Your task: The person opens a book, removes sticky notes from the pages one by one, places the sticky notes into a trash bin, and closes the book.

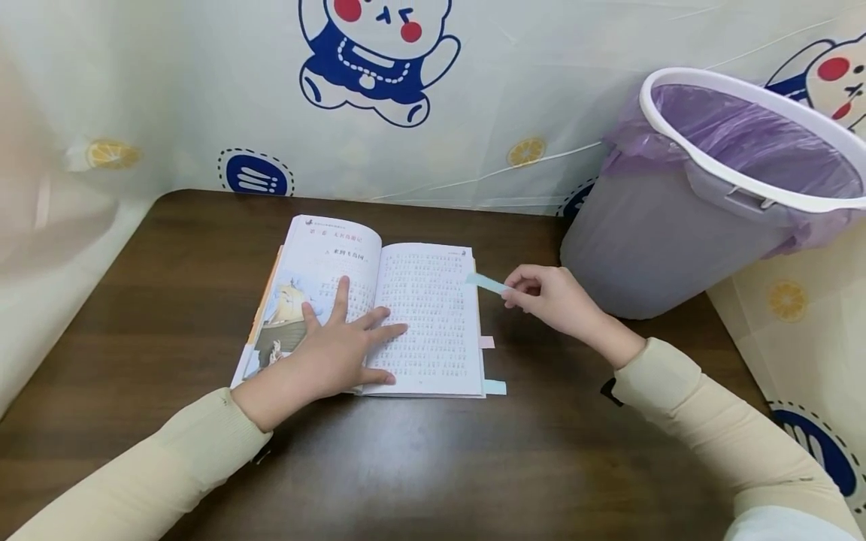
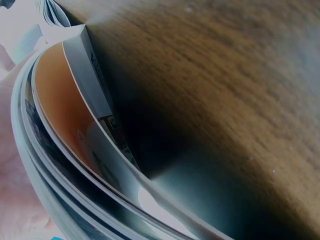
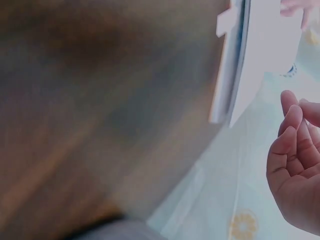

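An open book with printed pages and an illustration on the left page lies on the dark wooden table. My left hand rests flat across its middle, fingers spread over both pages. In the left wrist view the curved page edges stand beside that palm. My right hand pinches one end of a pale blue sticky tab between thumb and finger. The tab's free end overlaps the upper right page edge. In the right wrist view the right hand shows curled fingers, while the tab is not visible.
A pink tab and a light blue tab stick out from the book's right side. A grey bin with a purple liner stands at the table's back right. Behind hangs a patterned cloth.
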### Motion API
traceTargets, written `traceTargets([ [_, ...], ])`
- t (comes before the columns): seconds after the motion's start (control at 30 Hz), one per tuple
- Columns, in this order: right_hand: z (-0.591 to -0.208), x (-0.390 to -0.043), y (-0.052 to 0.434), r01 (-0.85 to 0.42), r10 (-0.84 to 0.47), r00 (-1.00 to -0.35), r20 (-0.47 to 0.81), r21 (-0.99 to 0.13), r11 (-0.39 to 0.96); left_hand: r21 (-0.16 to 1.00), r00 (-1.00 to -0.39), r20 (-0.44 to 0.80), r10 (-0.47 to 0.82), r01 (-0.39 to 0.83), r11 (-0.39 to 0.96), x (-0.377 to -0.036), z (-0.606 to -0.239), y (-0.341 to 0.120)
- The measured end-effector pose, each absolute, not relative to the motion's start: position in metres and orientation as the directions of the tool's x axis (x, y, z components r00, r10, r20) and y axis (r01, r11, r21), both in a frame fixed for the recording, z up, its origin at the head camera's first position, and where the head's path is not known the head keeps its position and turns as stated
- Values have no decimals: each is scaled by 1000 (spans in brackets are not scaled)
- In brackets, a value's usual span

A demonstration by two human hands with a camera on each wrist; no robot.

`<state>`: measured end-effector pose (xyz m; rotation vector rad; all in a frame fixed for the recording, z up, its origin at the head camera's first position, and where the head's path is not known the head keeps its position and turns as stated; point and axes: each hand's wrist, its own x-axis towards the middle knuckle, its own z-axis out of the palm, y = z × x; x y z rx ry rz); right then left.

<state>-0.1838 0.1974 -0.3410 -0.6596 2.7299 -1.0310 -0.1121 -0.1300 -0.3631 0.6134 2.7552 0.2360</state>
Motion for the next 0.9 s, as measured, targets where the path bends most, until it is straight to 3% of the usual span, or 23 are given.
traceTargets([
  [0.7,-245,-176,229,-464,-367,-885,286,-490,738,223,-860,-256,442,392,893,-112,-366,-129],
  [0.9,-221,-176,238,-430,-269,-895,356,-525,735,224,-861,-250,444,394,891,-114,-367,-130],
])
